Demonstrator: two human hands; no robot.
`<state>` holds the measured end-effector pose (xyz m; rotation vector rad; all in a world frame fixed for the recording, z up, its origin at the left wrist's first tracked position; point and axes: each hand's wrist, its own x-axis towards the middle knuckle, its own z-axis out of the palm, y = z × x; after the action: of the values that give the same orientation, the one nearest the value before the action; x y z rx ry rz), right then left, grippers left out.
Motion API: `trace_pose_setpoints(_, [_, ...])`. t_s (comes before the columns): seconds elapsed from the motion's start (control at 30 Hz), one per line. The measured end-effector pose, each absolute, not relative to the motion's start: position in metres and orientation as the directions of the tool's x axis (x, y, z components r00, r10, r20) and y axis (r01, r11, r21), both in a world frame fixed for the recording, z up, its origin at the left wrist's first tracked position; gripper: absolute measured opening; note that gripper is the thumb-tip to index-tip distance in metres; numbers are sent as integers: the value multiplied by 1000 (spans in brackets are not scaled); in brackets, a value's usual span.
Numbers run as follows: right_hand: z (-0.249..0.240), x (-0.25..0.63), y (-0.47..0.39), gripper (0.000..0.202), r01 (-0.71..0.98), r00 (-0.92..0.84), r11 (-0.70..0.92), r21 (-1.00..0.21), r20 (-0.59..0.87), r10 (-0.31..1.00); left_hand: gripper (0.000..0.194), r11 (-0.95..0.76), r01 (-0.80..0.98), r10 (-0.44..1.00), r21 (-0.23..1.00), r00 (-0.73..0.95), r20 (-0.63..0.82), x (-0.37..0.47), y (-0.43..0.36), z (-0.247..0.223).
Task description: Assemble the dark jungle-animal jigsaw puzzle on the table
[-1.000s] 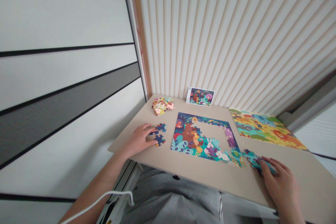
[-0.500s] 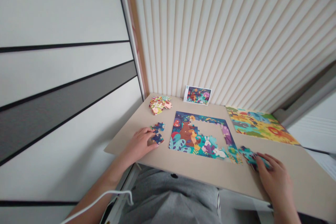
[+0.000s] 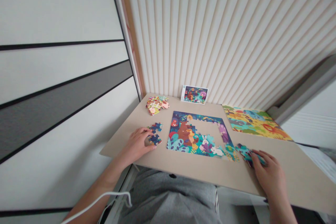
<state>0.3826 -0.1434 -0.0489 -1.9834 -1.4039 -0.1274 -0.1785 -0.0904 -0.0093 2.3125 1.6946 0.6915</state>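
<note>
A partly assembled jigsaw puzzle point(image 3: 181, 146) lies in the middle of the table, its frame built around a bare patch at the upper right. My left hand point(image 3: 139, 144) rests at a small pile of dark blue puzzle pieces point(image 3: 155, 139), thumb and fingers apart around the pile's near side. To the right of the puzzle, my right hand point(image 3: 269, 171) closes over teal puzzle pieces point(image 3: 244, 152), fingers curled round one of them. Its fingers partly hide that piece. Several joined green pieces point(image 3: 231, 152) sit at the puzzle's lower right corner.
A picture card point(image 3: 194, 95) leans against the pleated curtain point(image 3: 210, 35) at the back. Another heap of pieces point(image 3: 156, 105) lies at the table's far left. A finished yellow animal puzzle point(image 3: 254, 122) lies at the back right. A white cable point(image 3: 105, 196) hangs at the lower left.
The view has shifted slightly, so everything sits a little further left. Both hands stay at their piles of pieces.
</note>
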Motion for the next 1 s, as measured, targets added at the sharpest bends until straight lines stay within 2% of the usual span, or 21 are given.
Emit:
trace_pose_setpoints(0.2, [-49, 385, -142, 48, 867, 402, -176, -466, 446, 800, 43, -341, 812, 936, 473, 249, 249, -177, -86, -10])
trace_pose_setpoints(0.53, [-49, 383, -143, 45, 868, 398, -179, -463, 432, 809, 47, -329, 810, 939, 484, 229, 255, -170, -88, -11])
trace_pose_setpoints(0.67, [-39, 371, -147, 42, 881, 389, -138, -452, 529, 754, 41, -346, 750, 938, 564, 256, 234, -163, -92, -5])
trace_pose_setpoints(0.77, [-21, 344, -149, 37, 903, 328, -26, -430, 648, 687, 27, -397, 656, 917, 642, 298, 263, -153, -91, 3])
trace_pose_setpoints(0.8, [-13, 331, -149, 35, 904, 276, 44, -426, 658, 701, 27, -419, 634, 908, 650, 304, 289, -148, -91, 7])
trace_pose_setpoints(0.9, [17, 279, -147, 30, 838, 92, 260, -479, 594, 799, 32, -500, 592, 866, 632, 359, 349, -127, -91, 24])
trace_pose_setpoints(1.0, [46, 219, -137, 30, 706, -121, 385, -595, 434, 893, 38, -549, 534, 826, 643, 465, 318, -99, -88, 40])
